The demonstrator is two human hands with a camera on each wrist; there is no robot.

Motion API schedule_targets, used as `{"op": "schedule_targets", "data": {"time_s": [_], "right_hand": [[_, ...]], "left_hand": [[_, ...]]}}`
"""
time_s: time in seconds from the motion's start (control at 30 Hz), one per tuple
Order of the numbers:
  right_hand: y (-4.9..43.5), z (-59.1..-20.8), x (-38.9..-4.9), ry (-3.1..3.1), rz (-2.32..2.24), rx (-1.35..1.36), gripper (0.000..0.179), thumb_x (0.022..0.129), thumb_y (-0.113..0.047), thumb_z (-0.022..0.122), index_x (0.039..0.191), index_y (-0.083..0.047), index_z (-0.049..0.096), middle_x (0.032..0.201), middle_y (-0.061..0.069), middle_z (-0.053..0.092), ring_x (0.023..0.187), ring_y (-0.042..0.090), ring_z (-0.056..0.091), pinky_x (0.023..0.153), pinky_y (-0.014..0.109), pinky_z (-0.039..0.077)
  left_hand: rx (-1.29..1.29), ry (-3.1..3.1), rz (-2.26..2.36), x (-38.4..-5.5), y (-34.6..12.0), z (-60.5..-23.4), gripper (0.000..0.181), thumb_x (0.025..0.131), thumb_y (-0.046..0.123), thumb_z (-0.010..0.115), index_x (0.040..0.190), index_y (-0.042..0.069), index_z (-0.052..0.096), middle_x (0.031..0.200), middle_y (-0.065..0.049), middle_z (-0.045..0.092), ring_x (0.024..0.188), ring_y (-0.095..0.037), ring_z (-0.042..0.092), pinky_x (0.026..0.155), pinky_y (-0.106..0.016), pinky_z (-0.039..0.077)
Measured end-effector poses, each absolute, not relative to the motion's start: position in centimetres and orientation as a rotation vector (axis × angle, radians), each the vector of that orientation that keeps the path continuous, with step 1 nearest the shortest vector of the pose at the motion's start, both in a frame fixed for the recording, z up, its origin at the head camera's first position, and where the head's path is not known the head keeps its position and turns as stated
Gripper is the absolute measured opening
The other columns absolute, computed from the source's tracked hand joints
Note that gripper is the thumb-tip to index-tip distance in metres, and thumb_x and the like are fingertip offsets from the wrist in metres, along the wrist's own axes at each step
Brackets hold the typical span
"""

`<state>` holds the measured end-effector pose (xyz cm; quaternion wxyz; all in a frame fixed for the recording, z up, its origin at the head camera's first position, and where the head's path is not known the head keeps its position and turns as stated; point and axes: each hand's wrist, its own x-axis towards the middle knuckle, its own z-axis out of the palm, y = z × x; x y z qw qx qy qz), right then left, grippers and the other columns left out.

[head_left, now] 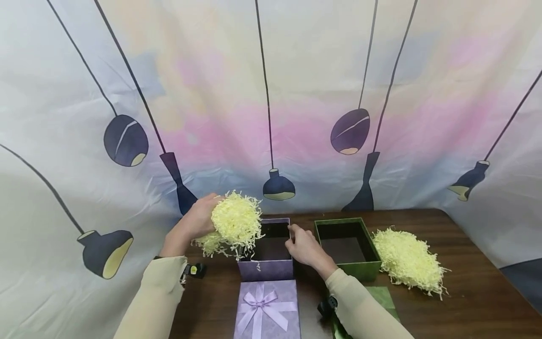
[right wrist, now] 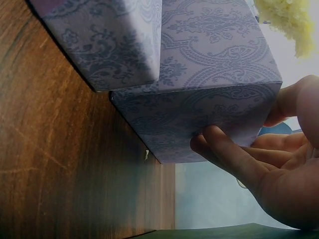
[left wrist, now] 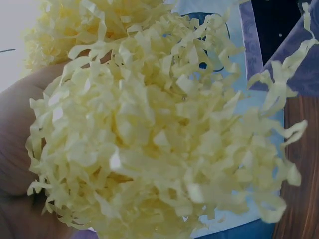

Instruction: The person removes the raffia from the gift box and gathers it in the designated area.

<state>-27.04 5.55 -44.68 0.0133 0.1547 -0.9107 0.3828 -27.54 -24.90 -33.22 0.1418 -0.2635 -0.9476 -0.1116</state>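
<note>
My left hand (head_left: 200,217) grips a bundle of pale yellow shredded paper (head_left: 237,220) above the left side of an open purple gift box (head_left: 266,269). Loose strands hang toward the box's rim. In the left wrist view the shredded paper (left wrist: 149,129) fills most of the picture and hides the fingers. My right hand (head_left: 308,246) pinches the box's right wall. In the right wrist view, fingers (right wrist: 234,154) lie on the outside of the patterned purple box (right wrist: 224,112), while the thumb goes over the rim. The box's dark inside shows no paper.
A purple lid (head_left: 268,308) with a ribbon bow lies in front of the purple box. To the right stands an open green box (head_left: 360,271), with a green lid (head_left: 383,300) partly under my right arm. More shredded paper (head_left: 408,261) is heaped beside it on the wooden table (head_left: 470,287).
</note>
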Motion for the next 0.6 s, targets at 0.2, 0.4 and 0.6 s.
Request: {"op": "schedule_targets", "data": {"time_s": [0.2, 0.4, 0.6], "right_hand": [[5.5, -44.8, -26.9, -2.828, 1.209, 0.487, 0.05, 0.093, -0.016, 0.055, 0.14, -0.002, 0.047, 0.105, 0.013, 0.067, 0.044, 0.01, 0.045, 0.049, 0.029, 0.042], [5.5, -44.9, -27.0, -2.829, 1.219, 0.49, 0.05, 0.094, -0.014, 0.055, 0.141, -0.001, 0.046, 0.107, 0.014, 0.066, 0.042, 0.01, 0.043, 0.047, 0.029, 0.041], [5.6, -44.9, -26.9, -2.829, 1.203, 0.487, 0.05, 0.093, -0.014, 0.055, 0.14, -0.001, 0.046, 0.102, 0.013, 0.066, 0.043, 0.01, 0.043, 0.048, 0.029, 0.041]], "left_hand": [[-0.762, -2.673, -0.353, -27.2, -26.4, -33.4, 0.069, 0.06, -0.015, 0.061, 0.127, 0.0, 0.059, 0.114, -0.016, 0.063, 0.109, -0.038, 0.059, 0.09, -0.051, 0.05], [-0.774, -2.663, -0.366, -26.9, -27.4, -33.8, 0.065, 0.06, -0.013, 0.062, 0.125, -0.003, 0.061, 0.118, -0.02, 0.061, 0.113, -0.042, 0.056, 0.095, -0.054, 0.048], [-0.747, -2.657, -0.345, -26.9, -28.3, -34.0, 0.074, 0.051, -0.017, 0.055, 0.124, -0.006, 0.059, 0.119, -0.022, 0.061, 0.113, -0.042, 0.056, 0.096, -0.054, 0.047]]}}
